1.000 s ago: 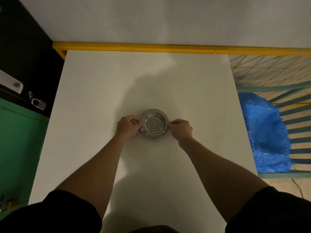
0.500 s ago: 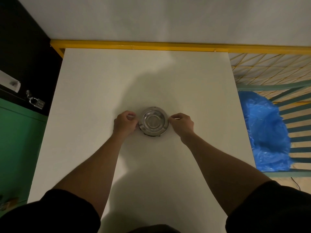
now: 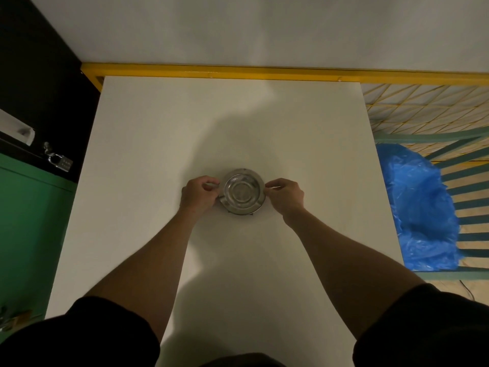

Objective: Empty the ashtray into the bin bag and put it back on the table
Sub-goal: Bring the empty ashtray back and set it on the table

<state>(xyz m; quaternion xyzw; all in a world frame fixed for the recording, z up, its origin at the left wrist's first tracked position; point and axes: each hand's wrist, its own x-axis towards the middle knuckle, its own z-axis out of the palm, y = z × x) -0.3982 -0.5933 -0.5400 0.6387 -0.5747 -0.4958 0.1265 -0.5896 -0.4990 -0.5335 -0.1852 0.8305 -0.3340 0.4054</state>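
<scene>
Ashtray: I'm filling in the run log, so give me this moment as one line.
ashtray on table | left hand, right hand grip rim | bin bag at right

1 ashtray [image 3: 244, 191], 2 hands [image 3: 199, 193] [image 3: 287, 194], 1 table [image 3: 158, 144], 1 bin bag [image 3: 420, 207], 1 padlock [image 3: 61, 162].

The scene is dim, with a yellowish cast. Light falls from behind the person, throwing a broad soft shadow up the white bench [image 3: 148, 160]. The metal ashtray [image 3: 243, 192] carries faint ring glints. Wide-angle distortion bows the edges, the left side sinks into black, and focus is slightly soft throughout.
</scene>
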